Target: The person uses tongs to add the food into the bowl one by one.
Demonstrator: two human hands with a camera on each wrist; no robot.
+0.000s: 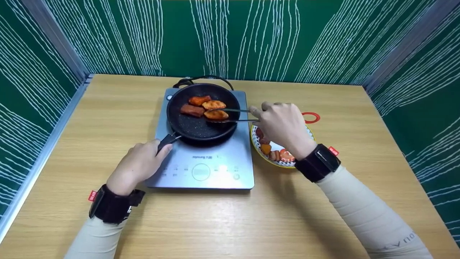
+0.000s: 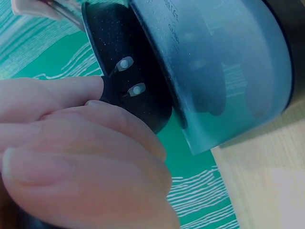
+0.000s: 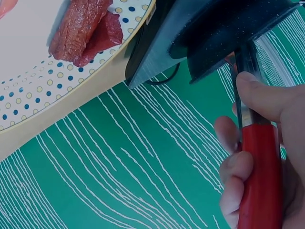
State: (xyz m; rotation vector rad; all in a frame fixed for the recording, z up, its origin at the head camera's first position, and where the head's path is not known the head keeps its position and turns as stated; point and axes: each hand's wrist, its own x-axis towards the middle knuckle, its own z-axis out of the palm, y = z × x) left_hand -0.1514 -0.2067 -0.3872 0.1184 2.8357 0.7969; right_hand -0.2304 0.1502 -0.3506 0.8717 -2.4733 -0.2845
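Note:
My left hand [image 1: 138, 163] grips the black handle [image 1: 166, 142] of a dark speckled frying pan [image 1: 190, 127], which stands on a silver induction cooker [image 1: 179, 151]. In the right wrist view, my right hand [image 3: 267, 105] holds tongs by their red handle [image 3: 261, 171]. The metal arms of the tongs [image 1: 242, 121] reach into the pan, one on each side of the nearer chicken wing piece [image 1: 216, 115]; whether they squeeze it I cannot tell. Another wing piece [image 1: 214, 104], a reddish-orange piece [image 1: 199, 100] and a brown meat slab [image 1: 192, 110] lie beside it.
Right of the cooker sits a patterned plate [image 1: 253, 141] with several food pieces, partly under my right hand. A black cable [image 1: 212, 76] curves behind the pan. Green panels with white lines [image 1: 251, 39] stand around the wooden table [image 1: 201, 223].

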